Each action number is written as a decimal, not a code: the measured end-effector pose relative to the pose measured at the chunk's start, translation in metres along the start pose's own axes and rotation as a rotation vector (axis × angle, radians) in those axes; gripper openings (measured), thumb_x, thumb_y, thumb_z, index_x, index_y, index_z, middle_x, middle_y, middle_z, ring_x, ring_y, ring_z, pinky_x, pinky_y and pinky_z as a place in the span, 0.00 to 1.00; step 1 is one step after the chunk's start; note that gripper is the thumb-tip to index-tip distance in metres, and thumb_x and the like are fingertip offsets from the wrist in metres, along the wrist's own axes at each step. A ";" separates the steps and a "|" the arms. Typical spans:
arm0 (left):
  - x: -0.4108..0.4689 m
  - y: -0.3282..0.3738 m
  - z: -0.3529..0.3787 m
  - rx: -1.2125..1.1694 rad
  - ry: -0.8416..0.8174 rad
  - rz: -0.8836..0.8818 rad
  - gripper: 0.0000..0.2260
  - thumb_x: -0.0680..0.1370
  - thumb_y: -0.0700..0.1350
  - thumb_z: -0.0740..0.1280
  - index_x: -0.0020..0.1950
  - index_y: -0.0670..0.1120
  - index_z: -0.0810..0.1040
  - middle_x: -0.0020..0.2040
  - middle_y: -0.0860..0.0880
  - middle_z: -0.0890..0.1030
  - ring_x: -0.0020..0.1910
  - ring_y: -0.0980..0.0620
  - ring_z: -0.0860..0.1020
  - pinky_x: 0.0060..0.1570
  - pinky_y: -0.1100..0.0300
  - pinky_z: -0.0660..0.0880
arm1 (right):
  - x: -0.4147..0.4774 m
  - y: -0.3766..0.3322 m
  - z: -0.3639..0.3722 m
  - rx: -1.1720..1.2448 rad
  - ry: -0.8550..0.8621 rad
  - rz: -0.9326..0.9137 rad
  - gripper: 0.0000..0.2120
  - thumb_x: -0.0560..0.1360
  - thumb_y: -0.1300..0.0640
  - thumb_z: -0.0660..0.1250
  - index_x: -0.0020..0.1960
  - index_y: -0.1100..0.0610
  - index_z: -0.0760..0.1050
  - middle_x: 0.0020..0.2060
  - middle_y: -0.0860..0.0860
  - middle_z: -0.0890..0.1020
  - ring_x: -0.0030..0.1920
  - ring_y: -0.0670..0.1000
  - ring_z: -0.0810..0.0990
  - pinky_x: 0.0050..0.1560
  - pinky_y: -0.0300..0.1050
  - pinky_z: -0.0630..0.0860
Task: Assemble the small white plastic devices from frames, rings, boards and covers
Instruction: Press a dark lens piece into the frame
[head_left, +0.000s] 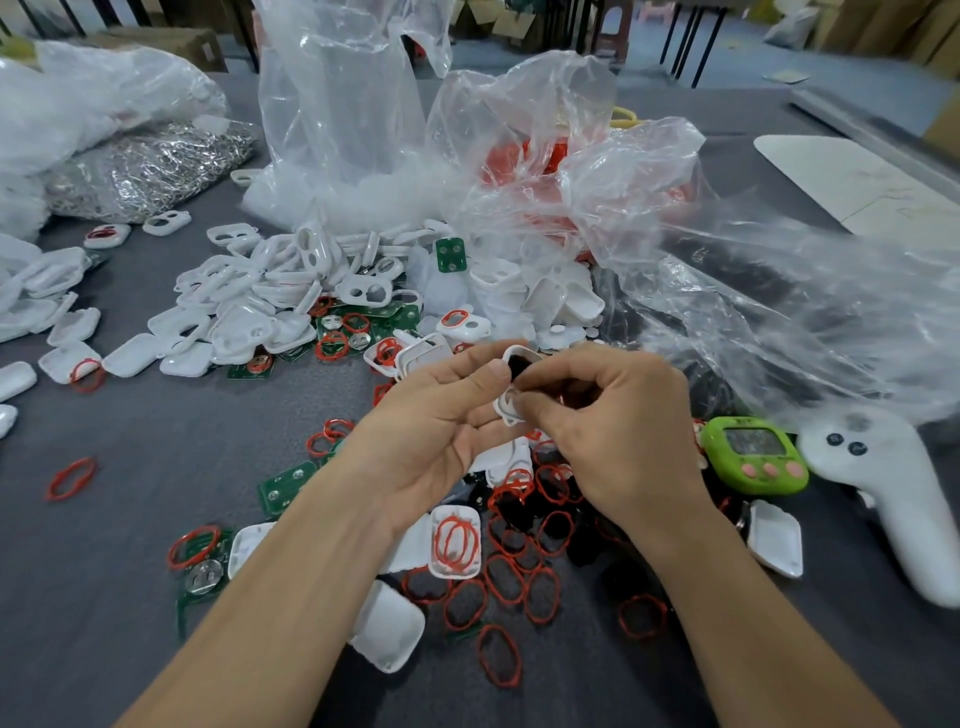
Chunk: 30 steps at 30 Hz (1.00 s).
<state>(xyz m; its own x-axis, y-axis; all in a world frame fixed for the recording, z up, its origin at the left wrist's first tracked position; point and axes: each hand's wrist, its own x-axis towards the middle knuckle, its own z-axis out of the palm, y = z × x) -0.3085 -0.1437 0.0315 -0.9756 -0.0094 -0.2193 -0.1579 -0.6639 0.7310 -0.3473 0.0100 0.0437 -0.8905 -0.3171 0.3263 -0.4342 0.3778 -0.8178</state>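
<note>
My left hand (441, 415) holds a small white plastic frame (511, 410) between thumb and fingers above the grey table (130, 519). My right hand (602, 415) pinches a black piece (519, 364) against that frame, fingers curled. Below the hands lie several red rings (501, 577), black pieces (524, 509) and a white cover with red rings in it (456, 540). Green boards (285, 486) lie left of my left wrist. A heap of white frames and covers (270, 291) sits further back.
Crumpled clear plastic bags (519, 171) stand behind the heap, and one spreads to the right (779, 312). A bag of metal clips (150, 166) lies at the back left. A green timer (756, 454) and a white handheld controller (893, 499) lie at the right.
</note>
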 end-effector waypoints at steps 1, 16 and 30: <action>0.000 0.000 0.000 -0.007 -0.003 -0.002 0.15 0.73 0.39 0.69 0.58 0.39 0.81 0.48 0.42 0.87 0.40 0.50 0.86 0.40 0.58 0.83 | 0.000 0.000 0.001 0.011 0.021 -0.006 0.09 0.67 0.60 0.83 0.42 0.48 0.88 0.35 0.37 0.85 0.36 0.38 0.81 0.38 0.27 0.72; -0.002 0.001 -0.001 0.026 -0.035 -0.056 0.16 0.73 0.39 0.68 0.59 0.37 0.81 0.50 0.40 0.86 0.43 0.48 0.87 0.45 0.53 0.85 | 0.002 0.002 -0.005 -0.163 0.101 -0.097 0.16 0.61 0.50 0.86 0.32 0.49 0.78 0.29 0.39 0.75 0.33 0.41 0.75 0.34 0.29 0.65; -0.004 0.006 0.000 -0.031 -0.045 -0.057 0.15 0.74 0.40 0.67 0.58 0.36 0.83 0.55 0.38 0.85 0.49 0.45 0.86 0.45 0.53 0.84 | 0.001 0.002 -0.005 0.009 0.093 -0.015 0.14 0.65 0.48 0.82 0.33 0.51 0.78 0.27 0.40 0.78 0.27 0.44 0.74 0.30 0.31 0.66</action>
<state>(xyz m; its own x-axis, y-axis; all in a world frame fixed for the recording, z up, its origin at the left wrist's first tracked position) -0.3051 -0.1473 0.0367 -0.9710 0.0622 -0.2307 -0.2097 -0.6849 0.6978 -0.3496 0.0151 0.0453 -0.8930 -0.2398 0.3807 -0.4464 0.3659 -0.8166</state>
